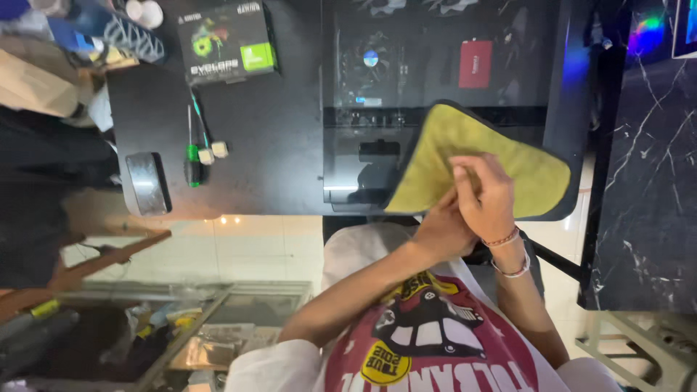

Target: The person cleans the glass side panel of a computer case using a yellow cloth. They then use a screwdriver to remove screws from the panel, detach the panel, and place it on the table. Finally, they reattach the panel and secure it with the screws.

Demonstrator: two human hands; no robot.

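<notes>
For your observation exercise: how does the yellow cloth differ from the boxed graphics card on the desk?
The yellow cloth is soft and held by both hands, the left hand and the right hand; the black box is stiff and untouched. The cloth is plain; the box is printed. Both lie on the black desk.

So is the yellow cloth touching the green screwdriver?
Apart. The head view shows the yellow cloth on the computer case, with bare black table between it and the green screwdriver.

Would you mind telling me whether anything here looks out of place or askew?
Nothing looks damaged or spilled. The yellow cloth, held by both the left hand and the right hand, hangs partly past the front edge of the computer case. The green screwdriver lies loose on the black desk.
</notes>
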